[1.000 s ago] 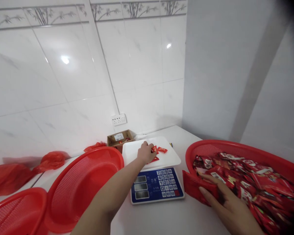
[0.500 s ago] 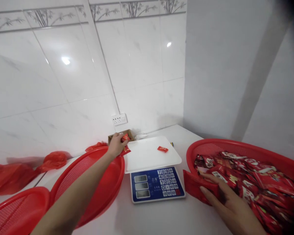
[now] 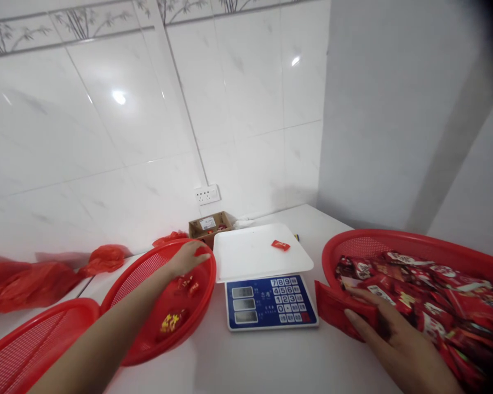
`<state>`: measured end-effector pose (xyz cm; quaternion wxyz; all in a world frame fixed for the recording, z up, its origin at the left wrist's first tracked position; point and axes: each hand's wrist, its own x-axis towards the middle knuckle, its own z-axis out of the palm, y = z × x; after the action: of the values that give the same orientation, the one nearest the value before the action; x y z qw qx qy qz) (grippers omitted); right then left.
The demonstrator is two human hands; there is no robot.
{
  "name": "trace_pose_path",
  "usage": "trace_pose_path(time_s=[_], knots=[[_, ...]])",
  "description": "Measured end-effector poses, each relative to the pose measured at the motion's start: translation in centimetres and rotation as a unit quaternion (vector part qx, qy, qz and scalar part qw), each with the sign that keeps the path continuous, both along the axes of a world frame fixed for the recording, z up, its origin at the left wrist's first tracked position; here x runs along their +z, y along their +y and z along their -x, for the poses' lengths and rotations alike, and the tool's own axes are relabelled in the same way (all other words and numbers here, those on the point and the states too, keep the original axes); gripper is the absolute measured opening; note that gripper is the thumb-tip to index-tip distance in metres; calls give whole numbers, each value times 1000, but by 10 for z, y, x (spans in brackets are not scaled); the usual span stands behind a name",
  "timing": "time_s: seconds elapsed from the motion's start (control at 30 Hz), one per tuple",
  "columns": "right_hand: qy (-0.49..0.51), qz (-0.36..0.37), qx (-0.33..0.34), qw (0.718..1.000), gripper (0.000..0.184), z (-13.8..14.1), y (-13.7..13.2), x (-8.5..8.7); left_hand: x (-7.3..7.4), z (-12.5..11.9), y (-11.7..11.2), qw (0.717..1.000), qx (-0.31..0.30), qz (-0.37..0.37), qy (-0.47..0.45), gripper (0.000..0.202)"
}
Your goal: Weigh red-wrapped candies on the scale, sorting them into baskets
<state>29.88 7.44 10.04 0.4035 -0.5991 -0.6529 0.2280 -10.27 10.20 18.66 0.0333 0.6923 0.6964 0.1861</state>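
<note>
My left hand is over the round red mesh basket left of the scale, its fingers apart with nothing seen between them. Below it lie several small red wrapped packets, one with gold print. On the right, my right hand grips a flat, plain red packet between thumb and fingers, at the edge of a large red basket full of red snack packets. Between the hands stands a digital scale, with one small red packet on its white tray.
Another red basket stands at the lower left. Crumpled red plastic bags lie along the wall. Behind the scale are an open cardboard box and a wall socket.
My left hand has moved from beside the scale tray to over the basket and let go of its small red packets, now inside. My right hand keeps its packet. The view has shifted slightly.
</note>
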Motion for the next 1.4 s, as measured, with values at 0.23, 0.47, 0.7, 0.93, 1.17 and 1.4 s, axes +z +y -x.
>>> trace_pose_path(time_s=[0.23, 0.47, 0.7, 0.93, 1.17, 1.4], knots=[[-13, 10, -3, 1000, 47, 2, -5, 10, -28, -132, 77, 971, -231, 29, 60, 35], [-3, -7, -2, 1000, 45, 3, -3, 11, -44, -186, 111, 958, -250, 64, 123, 29], [-1, -17, 17, 1000, 42, 2, -2, 4, -12, -124, 66, 975, -172, 59, 128, 27], [-16, -8, -2, 1000, 46, 0, 2, -7, -1, -41, -56, 986, -38, 135, 89, 53], [29, 1, 5, 1000, 52, 6, 8, 13, -25, -18, -141, 980, 40, 184, -63, 47], [263, 127, 156, 943, 63, 70, 33, 55, -43, 3, -155, 987, 113, 114, 4, 48]])
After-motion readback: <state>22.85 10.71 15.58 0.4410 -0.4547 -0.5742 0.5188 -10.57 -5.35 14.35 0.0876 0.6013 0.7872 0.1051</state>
